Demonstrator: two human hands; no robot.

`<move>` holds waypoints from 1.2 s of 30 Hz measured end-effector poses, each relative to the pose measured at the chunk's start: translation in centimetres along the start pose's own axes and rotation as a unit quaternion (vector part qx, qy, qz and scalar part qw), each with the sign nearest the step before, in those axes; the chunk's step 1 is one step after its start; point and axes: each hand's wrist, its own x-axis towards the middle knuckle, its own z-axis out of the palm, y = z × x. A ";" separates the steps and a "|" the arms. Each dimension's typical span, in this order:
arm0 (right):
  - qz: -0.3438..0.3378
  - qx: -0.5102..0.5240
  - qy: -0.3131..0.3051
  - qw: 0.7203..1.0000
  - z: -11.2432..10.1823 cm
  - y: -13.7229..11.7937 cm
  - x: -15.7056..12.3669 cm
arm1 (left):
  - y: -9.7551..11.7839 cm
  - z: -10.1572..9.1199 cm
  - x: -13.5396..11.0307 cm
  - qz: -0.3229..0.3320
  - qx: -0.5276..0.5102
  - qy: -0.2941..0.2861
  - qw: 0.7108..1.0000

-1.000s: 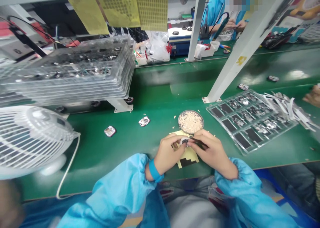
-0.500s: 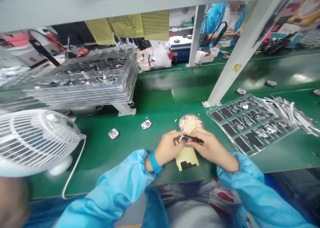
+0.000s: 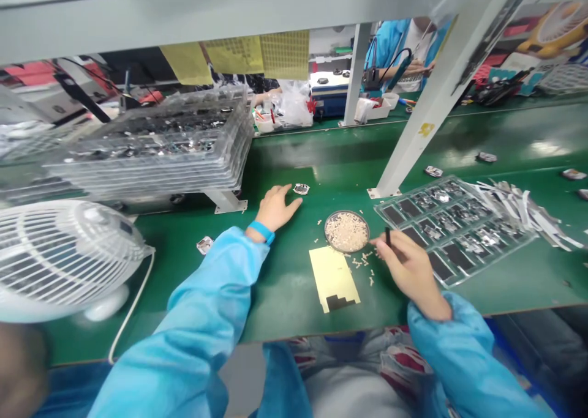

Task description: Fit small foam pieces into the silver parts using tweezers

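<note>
At the left, the white fan (image 3: pixel 68 259) sits on the green bench (image 3: pixel 280 302) with its cord (image 3: pixel 133 308) looping down to the near edge; if it is running, which I cannot tell, its draught could shift light pieces, and a forearm could snag the cord. Just beside the left sleeve (image 3: pixel 215 289) lies a small casing (image 3: pixel 204 245), which the fabric might sweep aside if the arm drew back low. The left hand (image 3: pixel 274 209) rests farther out, fingers spread, seemingly holding nothing, though its palm is hidden. Its index fingertip is just beside a small silver-framed unit (image 3: pixel 301 189), contact unclear; a careless nudge could push that unit farther off. Nearer and to the right, the yellow sheet (image 3: pixel 328 271) lies loose, its dark patch (image 3: pixel 340 302) at the near end, so a dragging cuff could crease or slide it. At its far end stands the round dish (image 3: pixel 326 231) of pale bits (image 3: pixel 347 229), with stray bits (image 3: pixel 361 261) on the bench at its near right; a knock on the rim could spill more. The right hand (image 3: pixel 392 250) pinches a slim dark tool (image 3: pixel 388 237), index finger out toward that rim, touching or not I cannot tell. Behind its knuckles, the clear tray (image 3: pixel 493 261) is close enough for a backward swing to jostle its parts.
</note>
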 end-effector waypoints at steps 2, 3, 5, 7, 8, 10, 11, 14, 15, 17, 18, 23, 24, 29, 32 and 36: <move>-0.002 -0.039 0.005 0.999 -0.9 0.4 -2.0 | -1.1 -1.0 -3.7 -0.002 0.058 -0.023 0.998; 0.012 -0.057 0.014 0.998 -1.2 0.7 -3.0 | -1.8 -1.4 -5.5 -0.015 0.091 -0.026 0.995; 0.083 -0.057 0.030 0.994 -1.7 1.3 -4.4 | -3.2 -1.9 -8.4 -0.031 0.121 -0.008 0.992; 0.164 0.007 0.012 0.986 -1.7 1.4 -5.1 | -4.2 -2.0 -10.1 -0.029 0.101 0.026 0.994; 0.189 0.050 -0.013 0.981 -1.5 1.2 -5.3 | -4.4 -1.9 -10.5 -0.025 0.070 0.041 0.996; 0.181 0.125 -0.072 0.973 -0.8 0.4 -5.2 | -4.0 -1.9 -10.6 -0.034 -0.042 0.050 0.997; 0.158 0.149 -0.101 0.971 -0.3 -0.1 -5.1 | -3.3 -1.9 -10.4 -0.047 -0.127 0.034 0.990; 0.095 0.179 -0.153 0.967 1.5 -1.1 -4.6 | -0.4 -1.8 -9.6 -0.089 -0.410 -0.105 0.902; 0.093 0.177 -0.160 0.966 2.1 -1.3 -4.5 | 0.6 -1.7 -9.3 -0.088 -0.474 -0.165 0.860; 0.108 0.167 -0.166 0.966 3.0 -1.2 -4.5 | 2.4 -1.1 -9.0 -0.070 -0.534 -0.268 0.799; 0.114 0.160 -0.167 0.966 3.3 -1.1 -4.5 | 3.1 -0.6 -9.0 -0.056 -0.536 -0.308 0.784; 0.087 0.141 -0.177 0.970 3.5 -0.9 -4.5 | 4.8 1.6 -9.9 0.035 -0.386 -0.352 0.852; 0.080 0.136 -0.179 0.971 3.4 -0.9 -4.5 | 4.9 1.9 -10.2 0.043 -0.356 -0.333 0.872; 0.058 0.128 -0.180 0.974 3.3 -0.9 -4.5 | 5.1 2.5 -11.5 0.030 -0.289 -0.261 0.921; 0.052 0.125 -0.182 0.974 3.3 -0.8 -4.4 | 5.4 2.6 -11.9 0.023 -0.259 -0.238 0.936; 0.048 0.127 -0.186 0.973 3.4 -0.8 -4.4 | 5.8 2.6 -12.2 0.013 -0.234 -0.209 0.949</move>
